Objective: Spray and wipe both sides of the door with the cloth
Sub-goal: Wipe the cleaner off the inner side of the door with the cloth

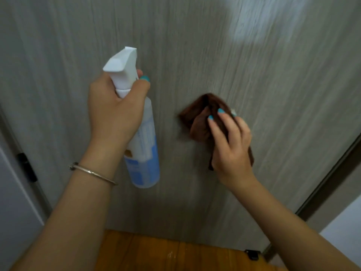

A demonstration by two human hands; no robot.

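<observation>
1. Door (254, 79), grey wood grain, fills the view, its bottom edge meeting the floor (156, 251).
2. Left hand (115, 110) grips a spray bottle (144, 153).
3. Right hand (230, 145) presses a bunched brown cloth (197, 118) against mid-door: wiping seems underway; next, probably sweep toward unwiped areas.

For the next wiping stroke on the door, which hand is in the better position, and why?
The right hand. It already holds the brown cloth against the door. The left hand grips the spray bottle by its neck, so it seems suited only to spraying.
</observation>
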